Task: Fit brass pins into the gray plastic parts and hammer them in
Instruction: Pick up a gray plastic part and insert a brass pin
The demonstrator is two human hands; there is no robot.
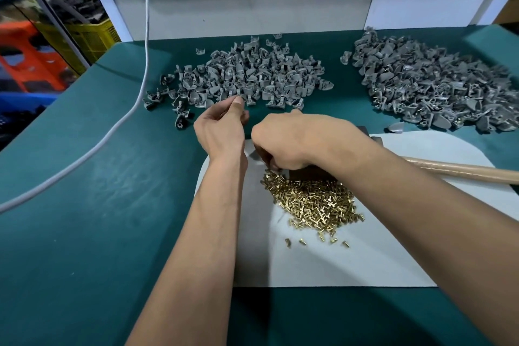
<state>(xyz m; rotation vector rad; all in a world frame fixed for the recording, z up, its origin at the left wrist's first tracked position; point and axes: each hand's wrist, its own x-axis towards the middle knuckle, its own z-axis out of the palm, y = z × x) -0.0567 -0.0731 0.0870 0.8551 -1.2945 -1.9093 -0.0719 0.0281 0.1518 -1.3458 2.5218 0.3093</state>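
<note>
While the left hand (222,126) pinches a gray part (245,98) at the near edge of the left pile (241,76), the right hand (289,140) fingers curl over the brass pins (311,199); whether they hold one cannot be told. Pick a single pin and align it squarely.

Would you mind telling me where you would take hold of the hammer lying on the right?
Probably the bare wooden handle, reaching in from the right. It lies flat across the white mat and runs off the frame's right edge, while its head end is hidden behind the right hand.
</note>
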